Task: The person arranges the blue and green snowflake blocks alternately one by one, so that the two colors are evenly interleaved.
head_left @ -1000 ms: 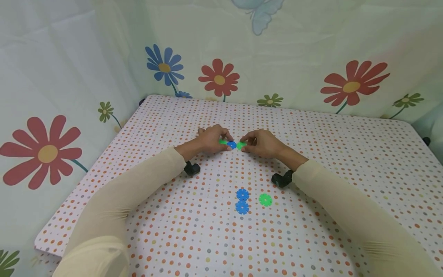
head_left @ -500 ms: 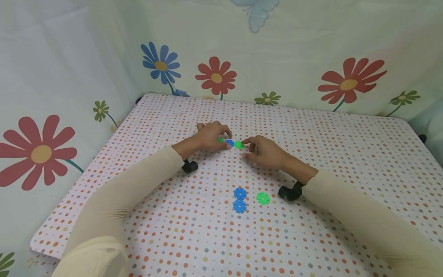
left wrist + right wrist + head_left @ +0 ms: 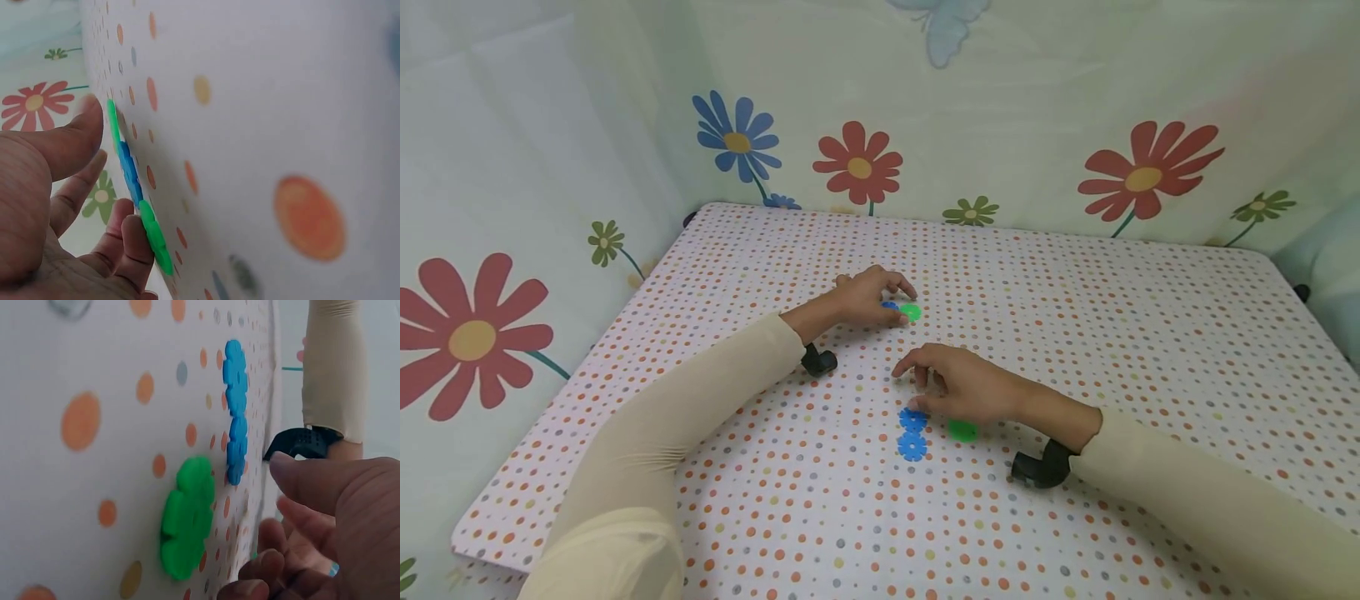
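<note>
A row of notched plastic discs lies on the dotted table: a green disc (image 3: 114, 122), a blue disc (image 3: 129, 175) and another green disc (image 3: 155, 240), end to end in the left wrist view. My left hand (image 3: 868, 302) hovers over this row, thumb and index finger apart, other fingertips right at the nearer green disc. Closer to me, two blue discs (image 3: 912, 447) lie joined edge to edge, with a single green disc (image 3: 962, 432) to their right. My right hand (image 3: 973, 383) is above these, fingers loosely bent and holding nothing; it partly covers the green disc in the head view.
The table (image 3: 775, 517) has a white cover with coloured dots. Behind it and to the left hangs a flower-printed cloth (image 3: 1030, 100). A black wrist camera (image 3: 820, 361) sits under the left wrist, another black camera (image 3: 1043, 467) under the right.
My right hand has let go of the green disc at the row's right end and moved back toward me, over the loose discs. My left hand stays by the row.
</note>
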A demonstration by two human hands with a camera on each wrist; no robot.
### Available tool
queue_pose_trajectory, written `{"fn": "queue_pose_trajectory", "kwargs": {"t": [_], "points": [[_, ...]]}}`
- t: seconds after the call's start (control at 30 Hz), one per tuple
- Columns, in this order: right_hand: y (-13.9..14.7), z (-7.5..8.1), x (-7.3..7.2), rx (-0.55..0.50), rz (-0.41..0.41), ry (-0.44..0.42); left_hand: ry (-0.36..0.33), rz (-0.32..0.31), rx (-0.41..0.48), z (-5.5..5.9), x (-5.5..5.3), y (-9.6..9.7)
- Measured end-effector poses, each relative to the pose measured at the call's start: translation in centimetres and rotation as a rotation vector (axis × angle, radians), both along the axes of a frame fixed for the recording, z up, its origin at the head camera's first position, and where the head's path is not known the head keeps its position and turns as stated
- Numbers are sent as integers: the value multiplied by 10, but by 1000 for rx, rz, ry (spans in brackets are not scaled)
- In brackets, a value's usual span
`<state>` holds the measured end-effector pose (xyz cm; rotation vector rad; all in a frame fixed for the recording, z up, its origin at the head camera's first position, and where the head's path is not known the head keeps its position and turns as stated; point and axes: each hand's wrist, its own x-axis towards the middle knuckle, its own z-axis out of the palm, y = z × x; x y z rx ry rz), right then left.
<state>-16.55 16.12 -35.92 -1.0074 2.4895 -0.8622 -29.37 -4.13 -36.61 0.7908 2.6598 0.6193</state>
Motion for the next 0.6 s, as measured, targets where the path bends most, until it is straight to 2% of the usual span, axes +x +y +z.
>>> {"fn": "queue_pose_trajectory", "kwargs": {"t": [0.13,0.27,0.43,0.6], "points": [[1,-1,2,24,85,-6,-25,5,30,-1,-1,-2],[4,-3,-1,16,137,-51,-37,14,41,-2,-1,-4],[8,-3,-4,17,169,-88,-19,14,32,-4,-1,-4],[8,-4,-4,73,190,-70,4,15,15,-4,1,-3]]}}
